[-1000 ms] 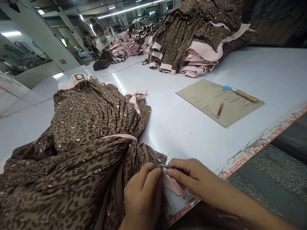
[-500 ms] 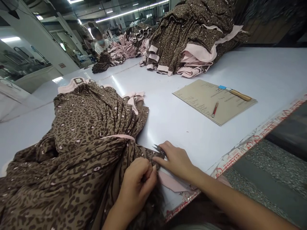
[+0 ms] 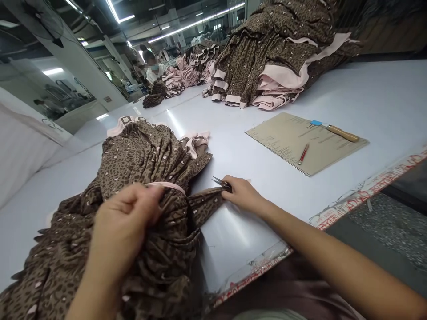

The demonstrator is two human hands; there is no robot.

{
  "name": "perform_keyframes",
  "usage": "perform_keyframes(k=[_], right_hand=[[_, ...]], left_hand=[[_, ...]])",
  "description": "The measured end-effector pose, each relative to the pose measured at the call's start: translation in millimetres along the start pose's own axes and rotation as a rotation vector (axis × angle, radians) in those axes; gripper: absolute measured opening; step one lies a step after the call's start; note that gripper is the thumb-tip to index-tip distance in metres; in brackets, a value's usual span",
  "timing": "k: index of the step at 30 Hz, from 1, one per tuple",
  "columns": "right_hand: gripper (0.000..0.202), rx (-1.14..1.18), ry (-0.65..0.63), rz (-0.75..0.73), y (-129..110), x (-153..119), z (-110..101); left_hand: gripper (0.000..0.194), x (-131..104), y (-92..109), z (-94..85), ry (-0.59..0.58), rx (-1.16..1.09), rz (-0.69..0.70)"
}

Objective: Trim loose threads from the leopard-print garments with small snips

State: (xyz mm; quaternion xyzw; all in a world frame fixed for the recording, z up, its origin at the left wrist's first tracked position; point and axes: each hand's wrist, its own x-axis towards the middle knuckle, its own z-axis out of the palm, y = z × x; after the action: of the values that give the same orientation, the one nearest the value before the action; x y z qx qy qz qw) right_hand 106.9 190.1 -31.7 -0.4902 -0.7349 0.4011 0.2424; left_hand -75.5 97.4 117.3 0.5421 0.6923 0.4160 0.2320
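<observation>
A bundle of brown leopard-print garments (image 3: 143, 151) lies on the table, cinched with a pink strip (image 3: 167, 184). My left hand (image 3: 128, 213) is closed over the bundle beside that strip; what its fingers grip, if anything, is hidden. To the right, my right hand (image 3: 240, 191) is closed around small dark thread snips (image 3: 222, 182), their pointed blades facing left. The same hand also pinches the end of a leopard-print flap (image 3: 207, 204), stretched out from the bundle.
Brown cards (image 3: 283, 146) lie at the right, bearing a red pencil (image 3: 303, 154) and a wooden-handled tool (image 3: 343, 133). Behind them rises a large garment pile (image 3: 247, 66). A person (image 3: 153, 69) is in the background. The table edge (image 3: 353, 195) has worn red-printed tape.
My left hand has moved left and up over the bundle. My right hand has risen slightly, drawing the flap out. The pink piece near the table edge is no longer visible.
</observation>
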Motion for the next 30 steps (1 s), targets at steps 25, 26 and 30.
perform_keyframes(k=[25,26,30], right_hand=[[0.034,0.552,-0.170,0.070,-9,-80,-7],[0.035,0.524,-0.194,0.069,-9,-81,-6],[0.032,0.484,-0.277,0.079,-8,-82,-3]], left_hand=[[0.020,-42,-68,84.1,-0.323,0.540,0.258],[0.021,-43,-67,83.8,-0.322,0.517,0.270],[0.022,-44,-68,81.8,-0.298,0.407,0.295]])
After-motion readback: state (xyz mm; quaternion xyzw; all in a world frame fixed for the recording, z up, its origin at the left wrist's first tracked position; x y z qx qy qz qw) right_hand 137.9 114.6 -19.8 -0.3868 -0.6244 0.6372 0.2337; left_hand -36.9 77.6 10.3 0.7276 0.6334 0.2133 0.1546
